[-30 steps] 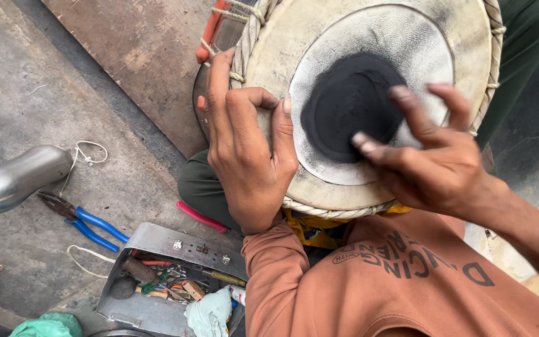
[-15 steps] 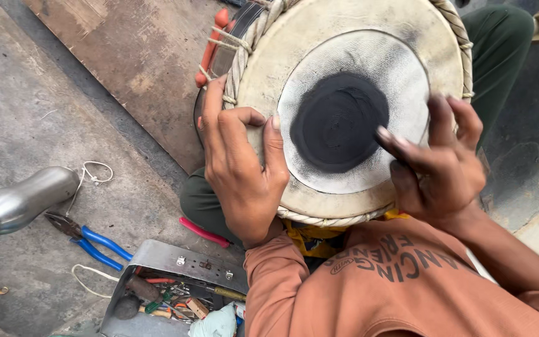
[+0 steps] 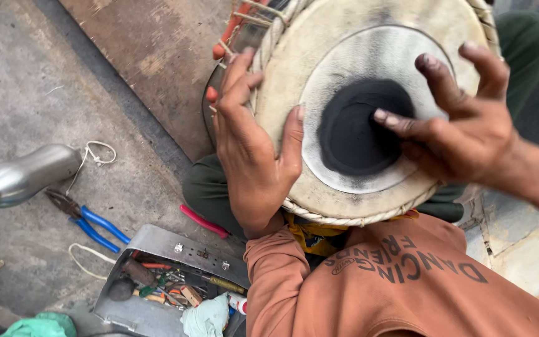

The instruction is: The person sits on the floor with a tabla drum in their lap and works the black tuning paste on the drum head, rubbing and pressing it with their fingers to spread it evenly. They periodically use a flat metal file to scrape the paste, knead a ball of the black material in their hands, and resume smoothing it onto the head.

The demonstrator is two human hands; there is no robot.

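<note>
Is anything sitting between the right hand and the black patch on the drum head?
Nothing visible. The right hand is over the drum, one fingertip reaching onto the black patch. The left hand grips the drum's rim off to the side, clear of the patch.

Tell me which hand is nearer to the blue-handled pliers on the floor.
Left. The left hand grips the drum's near rim, on the side toward the blue-handled pliers. The right hand is farther off, across the drum, with a fingertip on the black patch.
</note>
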